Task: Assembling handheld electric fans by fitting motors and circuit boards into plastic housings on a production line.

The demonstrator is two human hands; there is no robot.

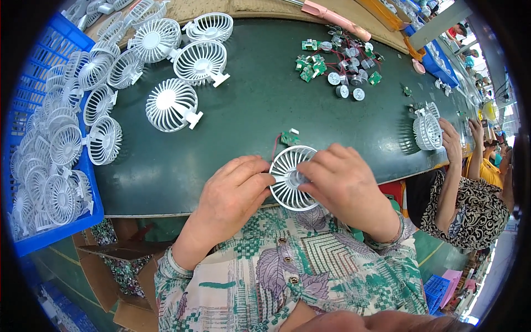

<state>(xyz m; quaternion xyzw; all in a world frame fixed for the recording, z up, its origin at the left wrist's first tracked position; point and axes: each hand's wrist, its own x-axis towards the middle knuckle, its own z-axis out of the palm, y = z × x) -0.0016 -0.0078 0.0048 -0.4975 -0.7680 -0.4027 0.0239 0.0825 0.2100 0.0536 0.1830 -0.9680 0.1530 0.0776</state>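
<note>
Patterned shirt (310, 260) nearest, six o'clock. My left hand (232, 188) pinches a fan cage (286, 177) at dial centre; my right hand (345, 185) curls over its hub, grip hidden. Judged part-done: green board (290, 138) outside, at twelve; motors (352, 52) at one, loose cages (200, 61) at ten-thirty apparently outstanding. Fan cage: white, round, slatted.

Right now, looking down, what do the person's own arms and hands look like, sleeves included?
The left hand and right hand are bare, with no gloves or wristwear that I can see. The left sleeve and right sleeve end on the forearms. They match the pale, buttoned shirt, printed with green patches and purple leaves.
</note>
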